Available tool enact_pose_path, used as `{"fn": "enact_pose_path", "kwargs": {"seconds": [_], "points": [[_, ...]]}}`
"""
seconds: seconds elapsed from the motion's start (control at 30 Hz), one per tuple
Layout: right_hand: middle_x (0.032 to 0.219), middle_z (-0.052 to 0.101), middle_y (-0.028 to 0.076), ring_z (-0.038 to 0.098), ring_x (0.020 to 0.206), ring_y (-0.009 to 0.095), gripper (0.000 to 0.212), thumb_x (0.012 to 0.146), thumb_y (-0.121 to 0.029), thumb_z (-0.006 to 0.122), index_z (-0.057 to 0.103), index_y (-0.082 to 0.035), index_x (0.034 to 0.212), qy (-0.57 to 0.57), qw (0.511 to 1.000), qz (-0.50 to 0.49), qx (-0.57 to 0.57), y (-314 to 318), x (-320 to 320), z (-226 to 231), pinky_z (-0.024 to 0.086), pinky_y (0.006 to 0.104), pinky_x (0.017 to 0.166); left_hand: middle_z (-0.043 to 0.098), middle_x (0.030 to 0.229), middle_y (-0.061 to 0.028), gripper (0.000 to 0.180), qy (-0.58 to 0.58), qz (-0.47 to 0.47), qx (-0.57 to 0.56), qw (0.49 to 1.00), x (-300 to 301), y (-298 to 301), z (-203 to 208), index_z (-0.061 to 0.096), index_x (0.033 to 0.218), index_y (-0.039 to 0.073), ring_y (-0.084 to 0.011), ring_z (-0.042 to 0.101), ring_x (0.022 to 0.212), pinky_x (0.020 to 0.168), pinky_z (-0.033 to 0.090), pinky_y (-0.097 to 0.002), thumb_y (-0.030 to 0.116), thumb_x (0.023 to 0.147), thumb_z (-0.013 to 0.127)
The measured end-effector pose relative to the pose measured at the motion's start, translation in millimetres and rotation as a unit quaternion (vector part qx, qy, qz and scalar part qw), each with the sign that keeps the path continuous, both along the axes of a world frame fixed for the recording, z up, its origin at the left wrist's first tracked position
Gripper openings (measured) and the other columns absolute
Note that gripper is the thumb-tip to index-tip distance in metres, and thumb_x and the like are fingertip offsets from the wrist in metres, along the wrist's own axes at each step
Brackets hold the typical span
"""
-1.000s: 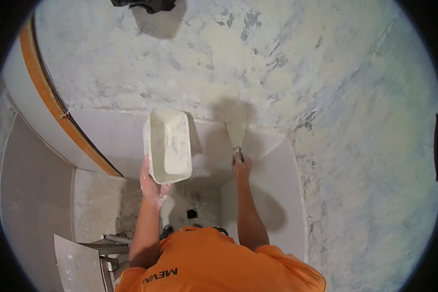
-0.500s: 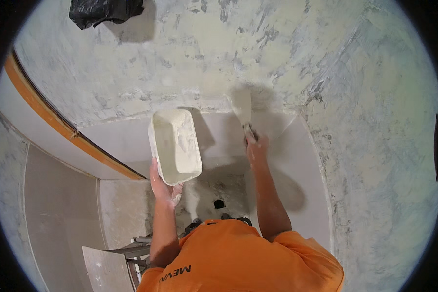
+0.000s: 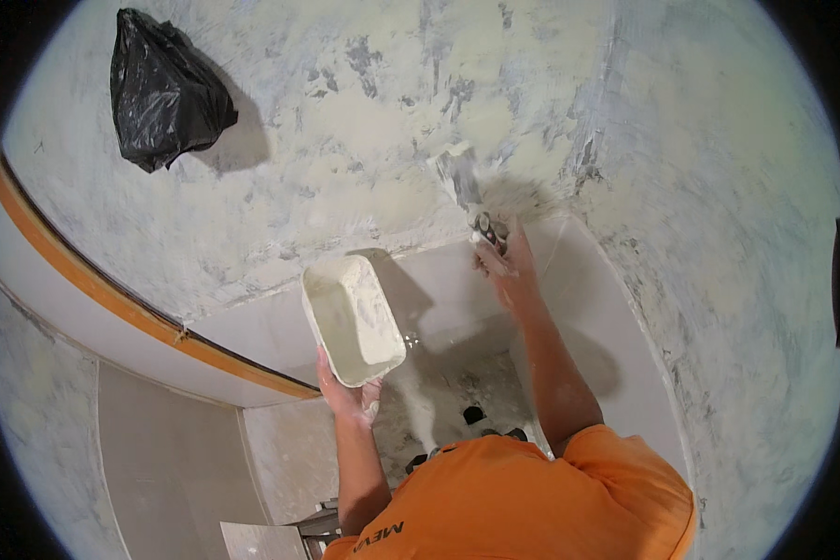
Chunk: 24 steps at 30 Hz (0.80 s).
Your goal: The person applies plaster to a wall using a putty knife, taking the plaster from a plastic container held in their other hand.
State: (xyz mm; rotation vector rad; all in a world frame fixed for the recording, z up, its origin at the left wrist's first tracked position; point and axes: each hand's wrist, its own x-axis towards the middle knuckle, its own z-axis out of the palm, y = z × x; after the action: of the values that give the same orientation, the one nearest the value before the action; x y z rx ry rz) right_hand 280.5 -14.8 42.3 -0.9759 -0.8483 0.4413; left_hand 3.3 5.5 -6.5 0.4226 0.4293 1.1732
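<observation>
My left hand (image 3: 350,394) is closed round the lower end of a pale rectangular tub (image 3: 322,313), its open top facing up at me. Cream-coloured filler coats the tub's inner walls. In my right hand (image 3: 506,261) is a putty knife (image 3: 459,177), gripped by its dark, smeared handle. The metal blade points away from me, with a ridge of filler along its far edge. Behind the blade lies a patchy, filler-smeared surface (image 3: 383,131); whether the blade touches it I cannot tell. Filler also marks my fingers.
A black plastic bag (image 3: 168,93) hangs on the patchy surface at the upper left. An orange-brown trim strip (image 3: 159,317) curves along the left. Smooth grey panels (image 3: 173,429) stand below it. A board (image 3: 261,541) and metal frame parts show at the bottom.
The view has shifted, so more of the black bag shows. The putty knife has turned; its blade now shows grey metal with filler at the far edge. The tub stays in my left hand.
</observation>
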Motion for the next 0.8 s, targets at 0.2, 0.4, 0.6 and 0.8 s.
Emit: {"fn": "enact_pose_path", "kwargs": {"seconds": [0.2,0.4,0.6,0.8], "points": [[0.072,0.054,0.007,0.048,0.067,0.016,0.018,0.095,-0.019,0.060,0.068,-0.003,0.097,-0.193,0.971,-0.097,-0.104,29.8,10.2,18.8,0.042,0.0319,0.061,0.056,0.136,-0.0125,0.057,-0.004,0.030,-0.011,0.999,-5.2,1.0,14.5,0.047,0.141,0.006,-0.0322,0.061,0.120,0.089,0.058,-0.0508,0.048,0.102,0.043],[0.067,0.059,0.013,0.056,0.064,0.020,0.023,0.091,-0.023,0.065,0.066,-0.002,0.080,-0.236,0.935,-0.199,-0.176,99.0,60.4,-90.4,0.042,0.0353,0.059,0.053,0.140,-0.0134,0.066,0.020,0.021,-0.006,1.000,-3.3,8.3,17.1,0.042,0.145,0.006,-0.0340,0.058,0.122,0.092,0.055,-0.0516,0.054,0.099,0.049],[0.059,0.054,0.003,0.049,0.050,0.013,0.029,0.091,-0.019,0.069,0.061,-0.002,0.068,0.050,0.934,-0.075,-0.345,12.3,38.0,-146.9,0.039,0.0298,0.046,0.057,0.135,-0.0130,0.063,0.003,0.032,-0.018,0.999,-8.3,6.1,-3.0,0.045,0.143,0.005,-0.0312,0.061,0.119,0.092,0.056,-0.0477,0.051,0.100,0.049],[0.067,0.053,0.000,0.048,0.058,0.009,0.026,0.093,-0.020,0.067,0.060,-0.001,0.077,-0.007,0.959,-0.171,-0.224,-5.0,36.7,-126.1,0.039,0.0273,0.054,0.056,0.137,-0.0172,0.066,-0.040,0.002,-0.047,0.998,-2.5,6.7,-26.2,0.043,0.143,0.001,-0.0350,0.060,0.121,0.097,0.053,-0.0528,0.052,0.101,0.046]]}}
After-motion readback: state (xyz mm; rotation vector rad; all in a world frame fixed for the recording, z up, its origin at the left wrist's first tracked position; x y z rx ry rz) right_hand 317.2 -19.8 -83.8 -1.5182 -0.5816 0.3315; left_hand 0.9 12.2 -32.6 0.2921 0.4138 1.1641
